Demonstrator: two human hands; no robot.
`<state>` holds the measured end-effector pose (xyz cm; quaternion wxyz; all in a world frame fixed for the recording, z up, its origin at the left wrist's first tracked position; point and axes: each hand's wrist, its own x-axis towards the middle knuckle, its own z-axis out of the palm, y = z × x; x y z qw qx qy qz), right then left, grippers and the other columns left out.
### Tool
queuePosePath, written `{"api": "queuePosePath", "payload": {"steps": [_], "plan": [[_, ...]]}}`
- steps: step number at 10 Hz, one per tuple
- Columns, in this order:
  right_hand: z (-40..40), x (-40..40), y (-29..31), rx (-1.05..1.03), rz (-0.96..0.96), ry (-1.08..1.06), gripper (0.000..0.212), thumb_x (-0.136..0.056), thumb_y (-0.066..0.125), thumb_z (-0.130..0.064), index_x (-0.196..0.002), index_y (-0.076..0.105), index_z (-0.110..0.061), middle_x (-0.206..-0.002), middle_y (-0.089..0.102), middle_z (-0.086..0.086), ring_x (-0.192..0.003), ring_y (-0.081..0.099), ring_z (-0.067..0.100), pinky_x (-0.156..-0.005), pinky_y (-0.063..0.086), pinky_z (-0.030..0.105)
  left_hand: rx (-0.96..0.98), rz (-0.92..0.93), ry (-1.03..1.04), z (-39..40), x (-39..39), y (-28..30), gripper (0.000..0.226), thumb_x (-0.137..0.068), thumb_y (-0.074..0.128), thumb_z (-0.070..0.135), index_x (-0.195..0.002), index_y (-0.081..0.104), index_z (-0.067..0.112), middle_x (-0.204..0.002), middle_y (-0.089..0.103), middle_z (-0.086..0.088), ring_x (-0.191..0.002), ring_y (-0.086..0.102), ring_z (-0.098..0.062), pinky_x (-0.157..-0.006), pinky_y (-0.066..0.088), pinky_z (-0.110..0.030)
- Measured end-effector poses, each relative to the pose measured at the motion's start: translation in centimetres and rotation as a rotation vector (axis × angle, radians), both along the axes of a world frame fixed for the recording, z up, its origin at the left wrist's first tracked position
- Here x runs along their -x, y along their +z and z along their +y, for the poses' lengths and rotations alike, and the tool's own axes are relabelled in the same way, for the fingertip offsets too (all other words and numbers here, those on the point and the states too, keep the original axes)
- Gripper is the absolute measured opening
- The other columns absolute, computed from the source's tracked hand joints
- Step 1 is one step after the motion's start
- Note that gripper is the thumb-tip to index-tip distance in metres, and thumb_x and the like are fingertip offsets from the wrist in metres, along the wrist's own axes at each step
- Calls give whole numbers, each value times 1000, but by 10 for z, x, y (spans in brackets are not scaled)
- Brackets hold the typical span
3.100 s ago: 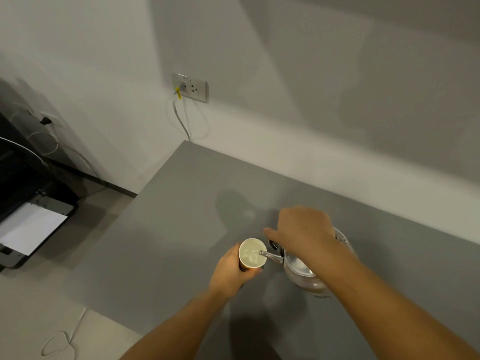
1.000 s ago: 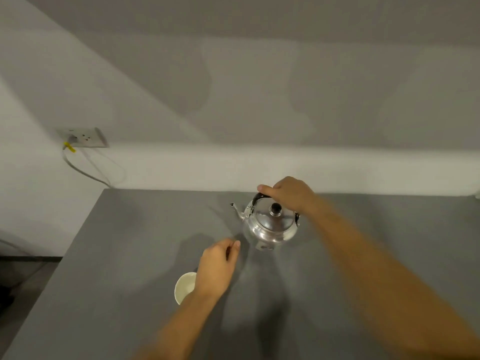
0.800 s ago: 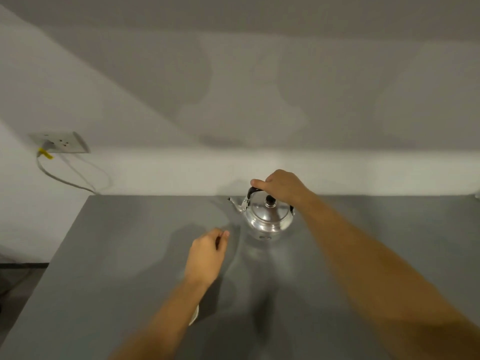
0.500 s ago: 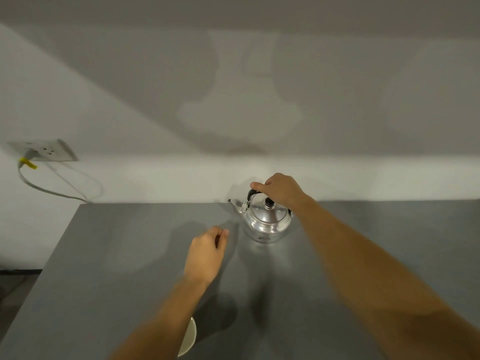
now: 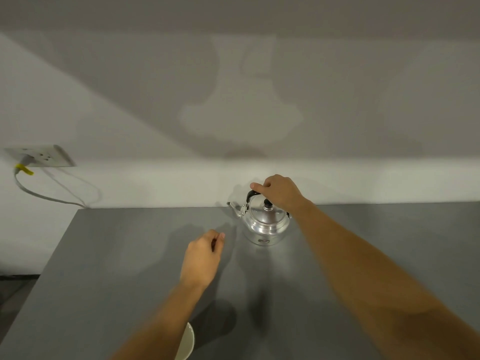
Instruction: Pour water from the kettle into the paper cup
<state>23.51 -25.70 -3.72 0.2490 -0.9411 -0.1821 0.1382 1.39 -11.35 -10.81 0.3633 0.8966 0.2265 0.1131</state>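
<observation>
A small shiny metal kettle [image 5: 265, 224] stands upright on the grey table [image 5: 124, 255] near its far edge, spout pointing left. My right hand [image 5: 279, 193] is closed around the kettle's black handle from above. My left hand [image 5: 202, 255] hovers over the table left of and nearer than the kettle, fingers loosely curled, holding nothing. The paper cup [image 5: 187, 344] stands at the bottom edge of the view, mostly hidden under my left forearm; only part of its pale rim shows.
A white wall runs right behind the table. A wall socket [image 5: 44, 155] with a plugged grey cable [image 5: 39, 196] and a yellow tag sits at the left. The table's left edge drops to a dark floor.
The pouring has ended and the kettle now stands at the far side of the table. My left hand has let go of the cup. The view has tilted up, sliding the cup to the bottom edge.
</observation>
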Motion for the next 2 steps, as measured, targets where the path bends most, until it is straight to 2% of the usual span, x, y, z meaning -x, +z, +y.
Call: {"api": "queuePosePath", "payload": {"steps": [1,2], "plan": [[-4,15,13,55,-251,9,38,-92,56,-56,-87,66,-19,-85,64,-2,-88,58,23,-83,46,39,-5,-25,10,1,5,10,44,-103,56,34,-62,42,24,-46,39,4,-41,35,-12,-45,31,-25],[-8,38,29,4,-464,10,35,-95,55,-49,-102,67,-16,-99,68,2,-98,58,25,-90,43,42,-18,-41,-4,1,18,30,40,-103,57,31,-66,48,20,-47,40,2,-43,36,-11,-47,32,-28]]}}
